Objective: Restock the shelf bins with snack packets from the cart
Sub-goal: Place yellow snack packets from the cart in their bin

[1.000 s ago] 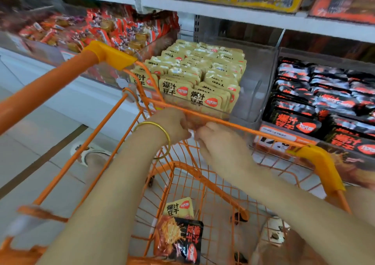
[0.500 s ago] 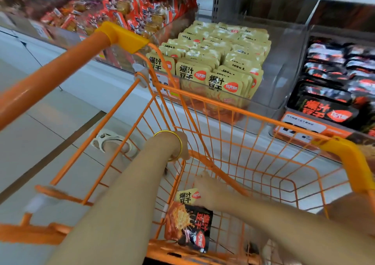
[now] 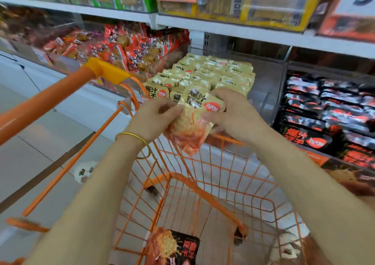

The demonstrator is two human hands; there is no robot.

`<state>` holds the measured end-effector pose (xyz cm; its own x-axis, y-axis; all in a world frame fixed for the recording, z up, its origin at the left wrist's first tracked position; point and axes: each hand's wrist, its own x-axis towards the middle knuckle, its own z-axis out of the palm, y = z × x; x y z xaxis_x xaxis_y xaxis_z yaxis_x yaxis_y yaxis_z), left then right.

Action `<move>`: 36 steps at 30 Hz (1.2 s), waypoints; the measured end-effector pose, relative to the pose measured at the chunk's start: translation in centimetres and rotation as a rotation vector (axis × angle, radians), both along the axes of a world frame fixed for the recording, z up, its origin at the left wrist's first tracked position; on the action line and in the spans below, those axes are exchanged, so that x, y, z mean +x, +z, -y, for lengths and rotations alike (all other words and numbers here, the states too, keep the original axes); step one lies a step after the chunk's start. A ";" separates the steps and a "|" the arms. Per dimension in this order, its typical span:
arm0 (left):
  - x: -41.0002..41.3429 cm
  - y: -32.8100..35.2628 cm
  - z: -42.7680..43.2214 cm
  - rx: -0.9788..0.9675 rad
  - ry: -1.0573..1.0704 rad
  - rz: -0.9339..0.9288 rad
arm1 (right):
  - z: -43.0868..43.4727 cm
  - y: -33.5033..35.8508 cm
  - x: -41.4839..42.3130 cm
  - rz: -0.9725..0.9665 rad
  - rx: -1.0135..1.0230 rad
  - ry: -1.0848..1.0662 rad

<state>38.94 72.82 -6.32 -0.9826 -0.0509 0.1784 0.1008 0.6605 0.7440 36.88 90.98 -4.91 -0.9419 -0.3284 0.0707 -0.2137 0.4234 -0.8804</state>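
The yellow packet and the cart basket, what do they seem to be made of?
The yellow packet looks like thin glossy plastic film: it shines and crumples between the left hand and right hand. The cart basket is probably metal wire with an orange coating, judging by its thin rigid grid.

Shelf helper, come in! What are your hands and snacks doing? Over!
Left hand and right hand grip one yellow packet. Held above cart rim, before the yellow-packet bin. Black packet lies in cart. Nothing in the way.
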 end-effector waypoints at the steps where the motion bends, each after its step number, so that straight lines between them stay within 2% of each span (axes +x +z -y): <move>1: -0.4 0.8 0.1 0.026 0.015 -0.073 | 0.3 0.9 -0.6 -0.123 0.010 -0.068; 4: -2.4 2.8 0.2 0.058 0.052 -0.235 | 2.0 2.1 -2.3 -0.435 0.003 -0.184; 11: -6.0 0.2 0.9 0.059 0.061 -0.223 | 3.7 -0.5 -3.7 -0.671 0.240 -0.218; 14: -6.1 -1.0 1.4 0.068 0.035 -0.180 | 3.9 -0.8 -3.8 -0.662 0.334 -0.152; 16: -6.3 -1.2 1.4 0.005 0.037 -0.172 | 3.9 -0.5 -4.0 -0.642 0.407 -0.126; 18: -6.4 -0.8 1.1 -0.055 0.060 -0.259 | 4.0 -0.1 -4.2 -0.613 0.461 -0.120; 21: -6.5 0.4 0.7 0.003 0.044 -0.380 | 4.6 -0.1 -4.9 -0.573 0.588 -0.109; 24: -7.4 0.2 1.0 -0.167 0.034 -0.361 | 5.4 -0.2 -5.4 -0.576 0.704 -0.090; 28: -8.4 0.2 1.2 -0.312 0.046 -0.270 | 4.7 0.1 -6.0 -0.504 0.624 -0.130; 31: -8.4 0.4 1.0 -0.420 0.028 -0.221 | 4.4 -0.1 -6.3 -0.516 0.678 -0.152; 36: -7.8 -0.9 0.4 -0.592 0.132 -0.277 | 5.0 -1.6 -6.4 -0.578 0.808 -0.162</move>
<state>31.16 72.40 -7.18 -0.8888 0.0164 0.4581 0.1263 0.9694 0.2105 30.45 85.94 -6.52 -0.8711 -0.3511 0.3434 -0.4044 0.9095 -0.0961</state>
